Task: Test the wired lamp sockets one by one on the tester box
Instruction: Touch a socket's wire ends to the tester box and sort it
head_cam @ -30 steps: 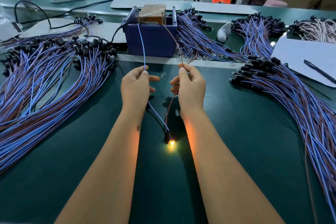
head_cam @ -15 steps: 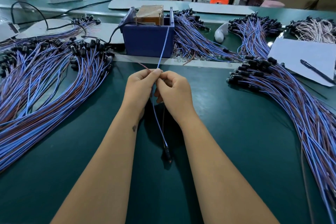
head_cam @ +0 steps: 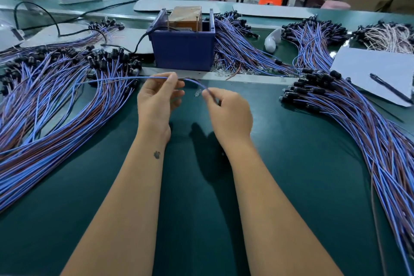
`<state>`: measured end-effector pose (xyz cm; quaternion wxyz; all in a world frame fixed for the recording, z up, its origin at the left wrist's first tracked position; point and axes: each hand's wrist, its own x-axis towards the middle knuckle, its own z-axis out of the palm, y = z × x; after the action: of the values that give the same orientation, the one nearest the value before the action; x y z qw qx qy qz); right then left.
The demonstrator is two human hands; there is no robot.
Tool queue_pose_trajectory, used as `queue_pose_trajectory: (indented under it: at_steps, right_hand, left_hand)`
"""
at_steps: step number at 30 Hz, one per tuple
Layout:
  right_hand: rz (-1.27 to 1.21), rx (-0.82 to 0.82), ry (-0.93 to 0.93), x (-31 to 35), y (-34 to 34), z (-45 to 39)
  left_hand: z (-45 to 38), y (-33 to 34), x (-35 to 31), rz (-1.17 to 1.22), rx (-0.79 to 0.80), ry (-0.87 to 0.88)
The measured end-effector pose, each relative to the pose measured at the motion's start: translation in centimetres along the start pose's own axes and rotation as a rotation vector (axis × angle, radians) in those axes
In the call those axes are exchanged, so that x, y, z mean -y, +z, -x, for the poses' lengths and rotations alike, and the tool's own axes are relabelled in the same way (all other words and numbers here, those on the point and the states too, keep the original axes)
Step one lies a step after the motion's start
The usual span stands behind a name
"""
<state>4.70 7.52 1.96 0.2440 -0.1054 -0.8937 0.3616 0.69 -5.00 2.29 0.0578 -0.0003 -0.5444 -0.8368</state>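
Note:
The blue tester box (head_cam: 182, 51) with a brown block inside stands at the back centre of the green mat. In front of it my left hand (head_cam: 156, 101) pinches a blue-and-brown wired lamp socket lead (head_cam: 125, 78) between thumb and fingers; the lead runs out to the left over the left pile. My right hand (head_cam: 226, 112) pinches the same lead where it curves down to the right. The socket end is hidden. A small clear bulb (head_cam: 197, 92) lies on the mat between my hands.
A large pile of wired sockets (head_cam: 44, 105) fans over the left of the mat, another pile (head_cam: 363, 123) over the right. More bundles (head_cam: 242, 51) lie behind the box. A white sheet with a pen (head_cam: 389, 88) sits at the right edge. Loose bulbs (head_cam: 224, 71) lie by the box.
The lamp was lit with the leads on the box; the light went out, my hands came together, and now they hold the lead sideways, swung left over the left pile.

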Motion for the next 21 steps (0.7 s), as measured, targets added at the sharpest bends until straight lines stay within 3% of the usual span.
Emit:
queue_pose_trajectory:
  at_steps: [3,6,13,18,21]
  right_hand:
    - [0.047,-0.286,0.041,-0.3,-1.0,-0.1]
    - [-0.112,-0.416,0.069,-0.9,-1.5,-0.6]
    - [-0.45,-0.47,0.22,-2.1,-2.4,-1.7]
    - [-1.096,-0.488,0.549,-3.0,-3.9,-1.6]
    - [-1.097,-0.46,0.601,-3.8,-4.9,-1.3]
  left_hand:
    - [0.6,0.3,0.2,-0.24,0.15,0.131]
    - [1.3,1.0,0.6,-0.326,0.325,0.176]
    - [3.4,2.8,2.1,-0.47,0.572,0.096]
    - [3.5,2.9,2.4,-0.655,0.704,0.19]
    - [3.4,2.8,2.6,-0.849,0.847,0.286]
